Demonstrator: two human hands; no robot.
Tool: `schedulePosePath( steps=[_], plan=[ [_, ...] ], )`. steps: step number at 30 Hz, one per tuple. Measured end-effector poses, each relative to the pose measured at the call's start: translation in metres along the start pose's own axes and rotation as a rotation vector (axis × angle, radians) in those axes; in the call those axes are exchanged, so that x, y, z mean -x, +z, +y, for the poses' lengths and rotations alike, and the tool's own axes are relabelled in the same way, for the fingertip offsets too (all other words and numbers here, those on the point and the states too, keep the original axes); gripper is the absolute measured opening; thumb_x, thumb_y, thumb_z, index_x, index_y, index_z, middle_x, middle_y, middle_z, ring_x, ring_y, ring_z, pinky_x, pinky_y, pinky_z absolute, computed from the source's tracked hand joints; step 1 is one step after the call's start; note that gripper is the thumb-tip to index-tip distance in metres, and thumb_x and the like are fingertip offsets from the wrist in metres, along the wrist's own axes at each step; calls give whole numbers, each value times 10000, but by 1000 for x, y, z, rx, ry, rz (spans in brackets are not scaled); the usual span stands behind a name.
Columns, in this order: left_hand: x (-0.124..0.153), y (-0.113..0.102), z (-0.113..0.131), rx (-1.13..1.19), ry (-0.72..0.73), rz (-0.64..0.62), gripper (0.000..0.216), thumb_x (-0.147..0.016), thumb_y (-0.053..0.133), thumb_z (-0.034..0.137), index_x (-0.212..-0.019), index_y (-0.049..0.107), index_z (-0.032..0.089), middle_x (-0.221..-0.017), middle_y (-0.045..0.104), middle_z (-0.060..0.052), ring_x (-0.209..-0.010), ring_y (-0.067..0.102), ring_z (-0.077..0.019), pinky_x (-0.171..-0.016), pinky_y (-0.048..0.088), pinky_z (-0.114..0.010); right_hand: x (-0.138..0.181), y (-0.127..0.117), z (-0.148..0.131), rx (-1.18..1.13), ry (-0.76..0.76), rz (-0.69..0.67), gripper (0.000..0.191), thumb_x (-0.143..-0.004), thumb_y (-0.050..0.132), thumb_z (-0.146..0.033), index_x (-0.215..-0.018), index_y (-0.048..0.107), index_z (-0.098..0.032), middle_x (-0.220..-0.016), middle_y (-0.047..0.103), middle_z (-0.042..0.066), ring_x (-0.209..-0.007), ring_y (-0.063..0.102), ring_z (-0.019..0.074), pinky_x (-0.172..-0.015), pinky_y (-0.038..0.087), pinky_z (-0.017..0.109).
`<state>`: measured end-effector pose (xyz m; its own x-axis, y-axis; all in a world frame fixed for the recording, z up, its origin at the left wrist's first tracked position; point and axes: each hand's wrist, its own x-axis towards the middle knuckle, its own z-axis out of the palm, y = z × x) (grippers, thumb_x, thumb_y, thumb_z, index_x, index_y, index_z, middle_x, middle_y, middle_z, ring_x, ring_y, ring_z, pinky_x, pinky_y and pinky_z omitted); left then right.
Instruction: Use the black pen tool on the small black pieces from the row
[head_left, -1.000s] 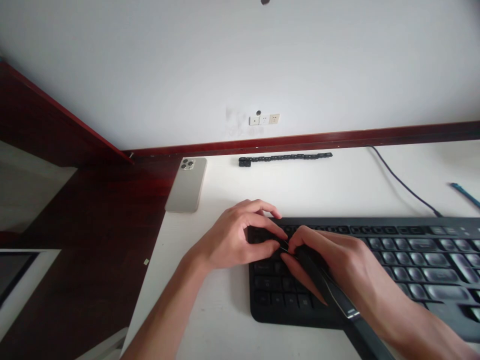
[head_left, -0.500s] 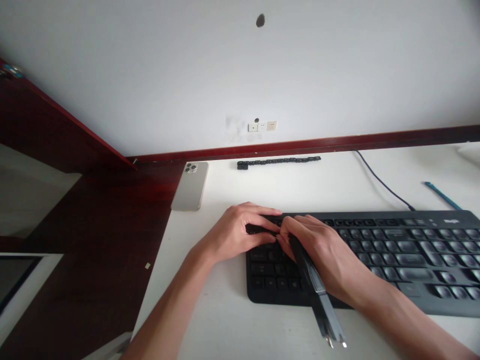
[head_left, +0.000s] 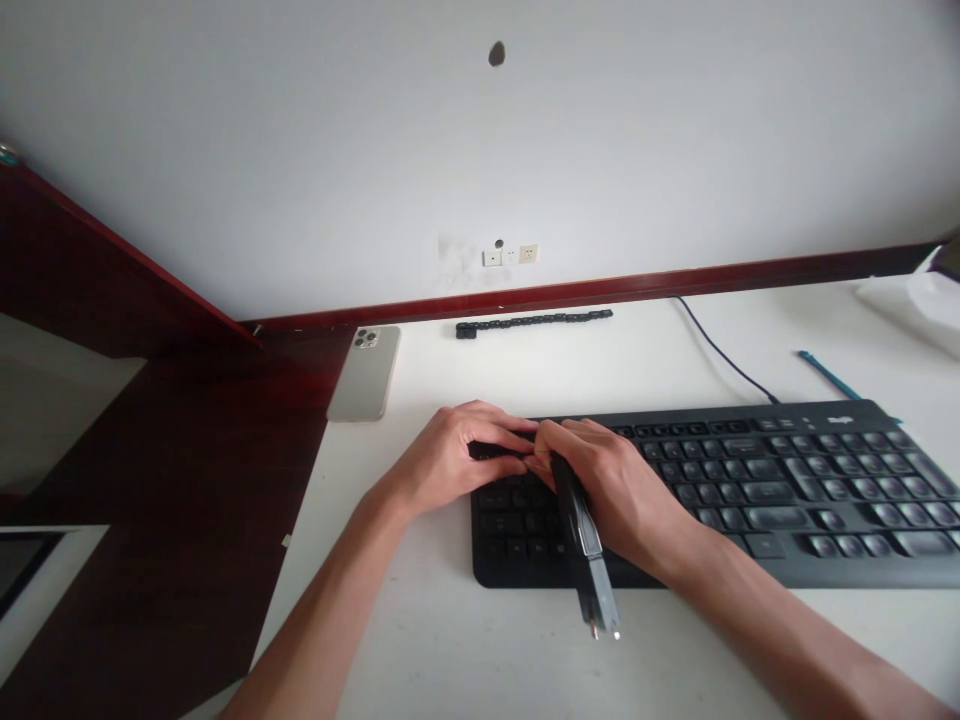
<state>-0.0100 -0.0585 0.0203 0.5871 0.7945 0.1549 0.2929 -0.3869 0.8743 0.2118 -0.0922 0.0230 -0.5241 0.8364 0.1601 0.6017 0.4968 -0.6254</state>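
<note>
A black keyboard (head_left: pixel 757 545) lies on the white table, and both hands are over its upper left part. My left hand (head_left: pixel 442 455) rests there with thumb and fingertips brought together at the keys. What they pinch, if anything, is hidden. My right hand (head_left: pixel 607 470) is closed around a black keycap puller (head_left: pixel 581 525), whose two metal-tipped prongs point down toward the table's front. The fingertips of the two hands meet or nearly meet above the keys, covering the spot between them.
Behind the keyboard runs a line of small black keycaps (head_left: pixel 540 320). A phone (head_left: pixel 365 375) lies face down at the table's left edge. The keyboard's cable (head_left: pixel 724 355) trails to the back, left of a teal stick-like item (head_left: pixel 829 375). Wall sockets (head_left: pixel 511 256) are above.
The view has turned slightly right, so everything sits further left in the picture. Both hands stay at the same keys, and the keycap puller remains in my right hand.
</note>
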Motion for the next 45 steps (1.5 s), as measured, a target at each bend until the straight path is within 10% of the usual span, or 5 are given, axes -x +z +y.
schedulePosePath(
  steps=[45],
  plan=[
    [4, 7, 1, -120, 100, 89, 109, -868, 765, 198, -949, 817, 249, -1006, 811, 18, -1047, 751, -189, -1137, 522, -375, 0, -1, -1, 54, -108, 15, 189, -903, 464, -53, -801, 460, -212, -717, 553, 3, -615, 465, 151, -663, 315, 296]
  ],
)
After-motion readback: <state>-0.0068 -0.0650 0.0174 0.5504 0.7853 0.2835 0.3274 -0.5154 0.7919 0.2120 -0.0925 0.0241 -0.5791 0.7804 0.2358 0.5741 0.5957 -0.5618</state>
